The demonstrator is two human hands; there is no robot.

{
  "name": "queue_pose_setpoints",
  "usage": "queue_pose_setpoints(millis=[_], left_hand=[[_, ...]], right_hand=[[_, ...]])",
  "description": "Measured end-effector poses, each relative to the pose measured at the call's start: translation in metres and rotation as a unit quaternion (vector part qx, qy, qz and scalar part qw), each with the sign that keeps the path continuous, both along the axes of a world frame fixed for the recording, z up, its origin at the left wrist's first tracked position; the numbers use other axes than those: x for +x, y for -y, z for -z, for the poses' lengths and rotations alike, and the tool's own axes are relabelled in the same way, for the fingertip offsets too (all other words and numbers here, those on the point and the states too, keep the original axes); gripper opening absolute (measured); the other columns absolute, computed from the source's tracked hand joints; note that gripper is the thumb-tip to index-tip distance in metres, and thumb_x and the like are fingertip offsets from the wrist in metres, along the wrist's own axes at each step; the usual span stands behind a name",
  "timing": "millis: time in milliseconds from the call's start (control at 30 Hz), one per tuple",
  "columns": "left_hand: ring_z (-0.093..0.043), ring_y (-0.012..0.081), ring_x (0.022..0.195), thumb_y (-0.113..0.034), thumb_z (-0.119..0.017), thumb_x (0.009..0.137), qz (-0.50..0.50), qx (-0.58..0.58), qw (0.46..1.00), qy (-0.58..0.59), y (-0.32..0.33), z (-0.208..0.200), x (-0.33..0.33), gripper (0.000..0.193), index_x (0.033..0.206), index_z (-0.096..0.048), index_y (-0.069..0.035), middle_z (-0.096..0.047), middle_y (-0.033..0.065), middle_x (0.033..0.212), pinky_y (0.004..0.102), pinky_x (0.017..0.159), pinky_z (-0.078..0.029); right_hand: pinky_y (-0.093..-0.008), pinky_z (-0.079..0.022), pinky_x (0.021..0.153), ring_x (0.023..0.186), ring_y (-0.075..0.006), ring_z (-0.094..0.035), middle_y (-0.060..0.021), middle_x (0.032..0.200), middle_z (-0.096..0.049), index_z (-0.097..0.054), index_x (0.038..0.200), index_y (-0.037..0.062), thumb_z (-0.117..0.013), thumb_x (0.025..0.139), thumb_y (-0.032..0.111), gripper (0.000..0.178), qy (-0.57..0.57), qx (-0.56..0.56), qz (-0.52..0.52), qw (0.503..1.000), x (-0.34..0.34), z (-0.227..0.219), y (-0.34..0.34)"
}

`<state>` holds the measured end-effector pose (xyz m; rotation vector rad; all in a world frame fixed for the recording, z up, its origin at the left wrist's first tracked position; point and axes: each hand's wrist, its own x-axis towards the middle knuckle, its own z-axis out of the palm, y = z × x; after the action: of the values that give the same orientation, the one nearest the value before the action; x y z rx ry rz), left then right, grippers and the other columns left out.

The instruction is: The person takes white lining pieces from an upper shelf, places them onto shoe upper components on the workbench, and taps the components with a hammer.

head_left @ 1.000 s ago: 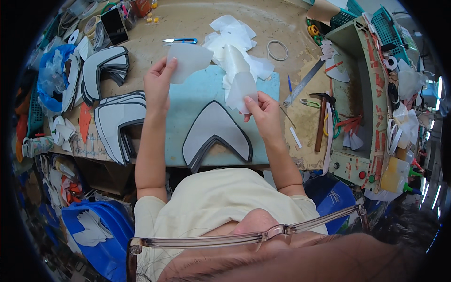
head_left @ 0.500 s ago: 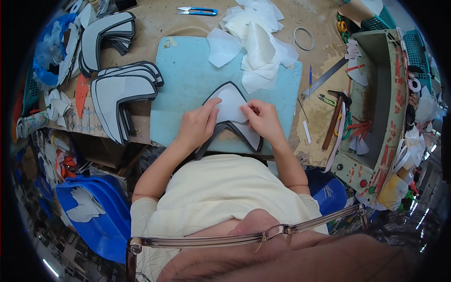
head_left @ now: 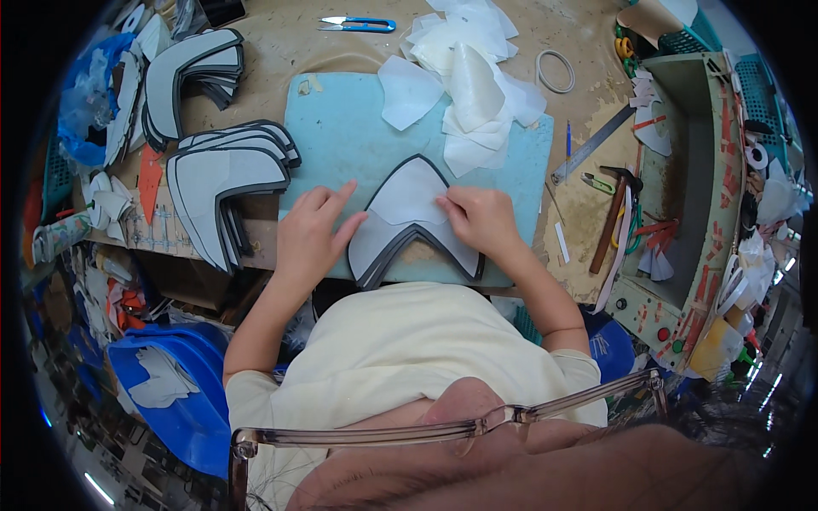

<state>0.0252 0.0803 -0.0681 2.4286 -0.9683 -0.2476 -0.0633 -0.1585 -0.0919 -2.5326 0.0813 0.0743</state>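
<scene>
In front of me, a V-shaped shoe-upper piece (head_left: pixel 456 247) with dark edges lies point-away, on top of a few like it. A thin white patch (head_left: pixel 409 192) covers its pointed end. My right hand (head_left: pixel 481 217) is closed, thumb and fingertips pinched at the patch's right corner. My left hand (head_left: pixel 313 234) is just left of the piece, holding nothing, its thumb and forefinger spread. Under the pieces is a light-blue cutting mat (head_left: pixel 332 128). At the mat's far side lies a loose heap of translucent white patches (head_left: pixel 477 94).
Two stacks of V-shaped pieces (head_left: pixel 200 170) stand left of the mat. Blue thread snips (head_left: pixel 358 25) and a tape ring (head_left: pixel 555 71) lie farther back. On the right are a steel ruler (head_left: pixel 594 143), a hammer (head_left: pixel 609 221) and a green metal box (head_left: pixel 682 196). Blue tubs (head_left: pixel 183 426) sit lower left.
My left hand has let go of the patch and moved left, its fingers opening. The right hand stays at the patch's right corner. The white patch lies flat on the piece.
</scene>
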Motion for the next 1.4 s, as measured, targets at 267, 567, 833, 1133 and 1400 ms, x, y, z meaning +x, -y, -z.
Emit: queue_pose_setpoints(millis=[267, 567, 833, 1133, 1400], left_hand=[[-0.060, 0.0079, 0.082, -0.007, -0.058, 0.092, -0.359, -0.371, 0.839, -0.173, -0.090, -0.009, 0.020, 0.025, 0.114, -0.059, 0.007, -0.066, 0.0083, 0.096, 0.0199, 0.074, -0.047], [-0.059, 0.0256, 0.095, -0.011, -0.063, 0.086, -0.471, 0.027, 0.856, 0.212, -0.140, 0.013, 0.046, 0.042, 0.125, -0.051, 0.001, -0.057, 0.0151, 0.111, 0.0353, 0.084, -0.046], [-0.049, 0.0357, 0.115, -0.011, -0.063, 0.081, -0.093, -0.004, 0.991, 0.096, -0.013, 0.026, -0.030, 0.040, 0.121, -0.056, -0.005, -0.054, 0.0167, 0.125, 0.0430, 0.097, -0.038], [-0.063, 0.0269, 0.073, -0.007, -0.063, 0.084, -0.134, -0.176, 0.938, -0.268, 0.001, 0.012, -0.029, 0.039, 0.122, -0.055, -0.008, -0.065, 0.0149, 0.086, 0.0351, 0.067, -0.050], [-0.059, 0.0268, 0.054, -0.008, -0.063, 0.084, -0.162, -0.186, 0.966, -0.078, 0.011, 0.043, -0.018, 0.023, 0.107, -0.065, -0.008, -0.063, 0.0132, 0.070, 0.0345, 0.052, -0.047]], right_hand=[[-0.0354, -0.047, 0.066, 0.081, -0.0261, -0.059, -0.0130, 0.082, -0.061, -0.060, 0.084, 0.0014, -0.072, 0.077, 0.015, 0.019, 0.289, -0.063, 0.000, 0.955, 0.092, -0.007, 0.006], [-0.0256, -0.048, 0.071, 0.084, -0.0126, -0.060, -0.0061, 0.093, -0.063, -0.058, 0.103, 0.0004, -0.065, 0.085, 0.010, 0.022, 0.113, 0.351, 0.020, 0.929, 0.122, -0.011, 0.011], [-0.0213, -0.043, 0.067, 0.076, -0.0060, -0.050, -0.0011, 0.098, -0.059, -0.057, 0.118, 0.0084, -0.052, 0.089, 0.004, 0.030, -0.156, 0.415, -0.081, 0.893, 0.084, -0.015, 0.011], [-0.0203, -0.043, 0.060, 0.071, -0.0052, -0.055, -0.0045, 0.090, -0.062, -0.059, 0.110, 0.0016, -0.059, 0.087, 0.006, 0.023, -0.115, 0.427, -0.017, 0.897, 0.042, -0.011, -0.017], [-0.0229, -0.039, 0.043, 0.048, -0.0071, -0.053, -0.0032, 0.057, -0.057, -0.059, 0.079, -0.0006, -0.065, 0.085, 0.013, 0.016, -0.182, 0.295, 0.109, 0.932, 0.047, 0.000, -0.023]])
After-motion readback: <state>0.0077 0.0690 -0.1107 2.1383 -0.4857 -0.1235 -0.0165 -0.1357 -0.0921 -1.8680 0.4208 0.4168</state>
